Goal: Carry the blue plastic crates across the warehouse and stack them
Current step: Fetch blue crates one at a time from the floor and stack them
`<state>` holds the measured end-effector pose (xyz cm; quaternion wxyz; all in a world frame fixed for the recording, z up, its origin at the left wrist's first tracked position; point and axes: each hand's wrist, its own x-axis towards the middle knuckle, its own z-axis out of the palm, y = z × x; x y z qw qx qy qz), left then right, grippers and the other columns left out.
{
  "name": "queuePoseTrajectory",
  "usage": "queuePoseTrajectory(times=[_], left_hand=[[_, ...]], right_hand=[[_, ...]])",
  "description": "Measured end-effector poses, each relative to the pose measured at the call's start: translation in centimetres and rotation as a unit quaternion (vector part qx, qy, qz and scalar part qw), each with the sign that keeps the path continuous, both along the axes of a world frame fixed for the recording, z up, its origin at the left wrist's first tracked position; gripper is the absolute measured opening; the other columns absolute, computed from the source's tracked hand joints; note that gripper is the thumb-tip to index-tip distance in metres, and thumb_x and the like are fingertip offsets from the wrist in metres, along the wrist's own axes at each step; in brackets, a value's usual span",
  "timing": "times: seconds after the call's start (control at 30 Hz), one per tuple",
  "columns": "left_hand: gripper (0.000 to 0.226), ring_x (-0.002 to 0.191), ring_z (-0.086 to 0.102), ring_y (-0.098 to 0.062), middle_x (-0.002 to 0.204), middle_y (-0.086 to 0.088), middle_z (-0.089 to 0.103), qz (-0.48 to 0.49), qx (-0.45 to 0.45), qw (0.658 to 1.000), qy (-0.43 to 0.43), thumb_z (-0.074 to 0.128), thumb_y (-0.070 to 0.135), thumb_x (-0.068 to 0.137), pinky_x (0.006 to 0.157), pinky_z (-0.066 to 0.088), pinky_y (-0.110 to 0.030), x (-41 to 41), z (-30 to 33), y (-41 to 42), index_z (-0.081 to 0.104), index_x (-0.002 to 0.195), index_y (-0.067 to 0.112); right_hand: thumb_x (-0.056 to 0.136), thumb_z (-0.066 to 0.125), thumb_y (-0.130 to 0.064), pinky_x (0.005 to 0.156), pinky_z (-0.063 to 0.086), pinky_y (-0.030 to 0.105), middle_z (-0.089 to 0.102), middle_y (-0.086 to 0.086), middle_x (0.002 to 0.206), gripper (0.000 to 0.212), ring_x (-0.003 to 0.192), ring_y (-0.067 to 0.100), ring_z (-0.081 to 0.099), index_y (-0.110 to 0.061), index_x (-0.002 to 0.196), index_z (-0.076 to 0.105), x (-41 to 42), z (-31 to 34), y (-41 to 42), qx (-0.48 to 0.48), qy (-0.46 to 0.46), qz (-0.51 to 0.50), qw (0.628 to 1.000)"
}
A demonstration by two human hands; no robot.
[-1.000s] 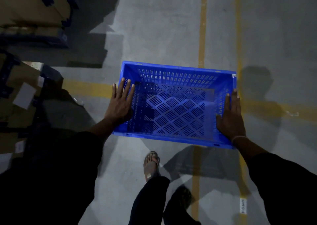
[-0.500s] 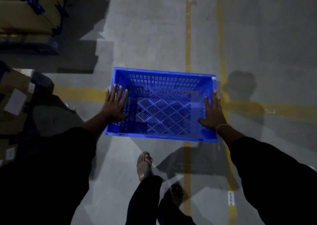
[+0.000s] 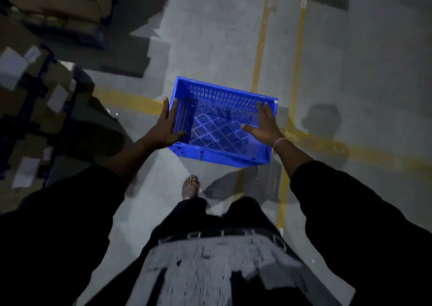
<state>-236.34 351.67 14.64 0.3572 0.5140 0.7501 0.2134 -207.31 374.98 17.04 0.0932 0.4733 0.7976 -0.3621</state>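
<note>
Both hands are out in front, set apart at opposite short ends of the blue crate [image 3: 222,128]. The left hand [image 3: 166,128] lies flat against the crate's left wall, fingers straight and pointing forward, thumb hooked in over the rim. The right hand [image 3: 265,124] sits at the right end, fingers stretched along the rim, thumb spread out over the open inside; a thin bangle [image 3: 279,141] circles that wrist. So the crate is pressed between two flat palms rather than gripped by curled fingers. It is empty, its slatted floor and perforated walls showing, and it hangs above the grey concrete floor [image 3: 210,37], tilted a little, with its shadow falling below. Dark sleeves run back from both wrists. Under the crate, one sandalled foot [image 3: 190,186] is planted on the floor. Yellow floor lines [image 3: 259,44] cross beneath and beyond the crate. Off to the left, stacked cardboard boxes [image 3: 35,90] with white labels stand in dim light.
</note>
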Motion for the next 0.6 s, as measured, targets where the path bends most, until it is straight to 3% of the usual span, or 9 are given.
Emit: queuePoseTrajectory(times=[0.07,0.2,0.3,0.43,0.5,0.6], left_hand=[[0.127,0.145,-0.036,-0.017,0.164,-0.016,-0.028,0.025,0.008,1.000,0.002,0.043,0.091,0.075,0.121,0.005,-0.042,0.9,1.6,-1.4,-0.013,0.160,0.015],[0.128,0.154,-0.009,-0.039,0.163,-0.015,-0.031,0.096,0.009,0.995,0.025,0.045,0.092,0.072,0.123,0.019,-0.052,3.1,3.3,-3.9,-0.011,0.161,0.018],[0.126,0.155,-0.012,-0.028,0.163,-0.009,-0.032,0.176,0.013,0.984,0.034,0.048,0.091,0.072,0.123,0.019,-0.045,5.5,4.6,-5.9,-0.013,0.160,0.025],[0.111,0.145,-0.017,-0.003,0.165,-0.006,-0.029,0.254,0.029,0.966,0.047,0.064,0.060,0.088,0.116,0.016,-0.027,10.0,6.8,-7.3,-0.011,0.161,0.023],[0.109,0.143,-0.019,-0.002,0.165,-0.006,-0.027,0.312,0.032,0.948,0.055,0.067,0.052,0.090,0.114,0.012,-0.025,13.9,8.4,-8.7,-0.010,0.161,0.022],[0.108,0.151,-0.017,-0.012,0.166,-0.007,-0.026,0.378,0.046,0.923,0.051,0.065,0.052,0.089,0.116,0.012,-0.027,18.3,9.5,-11.4,-0.009,0.161,0.021]], right_hand=[[0.081,0.064,-0.064,0.122,0.010,0.048,-0.011,-0.003,0.165,0.105,0.152,0.021,-0.008,-0.030,0.157,-0.001,-1.3,1.5,-0.5,0.011,0.017,0.018,1.000],[0.081,0.063,-0.067,0.121,0.013,0.051,-0.010,-0.006,0.164,0.103,0.152,0.021,-0.006,-0.035,0.156,0.000,-3.5,3.3,-0.2,0.008,0.060,0.078,0.995],[0.082,0.063,-0.065,0.120,0.015,0.052,-0.009,-0.006,0.165,0.102,0.152,0.023,-0.005,-0.034,0.156,0.001,-5.1,4.3,0.3,0.011,0.082,0.152,0.985],[0.083,0.063,-0.064,0.120,0.016,0.052,-0.008,-0.006,0.165,0.101,0.152,0.025,-0.002,-0.034,0.156,0.002,-6.0,5.4,0.2,0.007,0.094,0.196,0.976],[0.083,0.064,-0.062,0.120,0.015,0.050,-0.006,-0.004,0.165,0.101,0.152,0.025,-0.002,-0.032,0.157,0.003,-5.7,6.7,-0.4,0.000,0.115,0.253,0.961],[0.081,0.064,-0.064,0.121,0.016,0.048,-0.003,0.000,0.165,0.103,0.152,0.024,0.000,-0.029,0.157,0.004,-6.2,7.7,-2.2,0.001,0.124,0.314,0.941]])
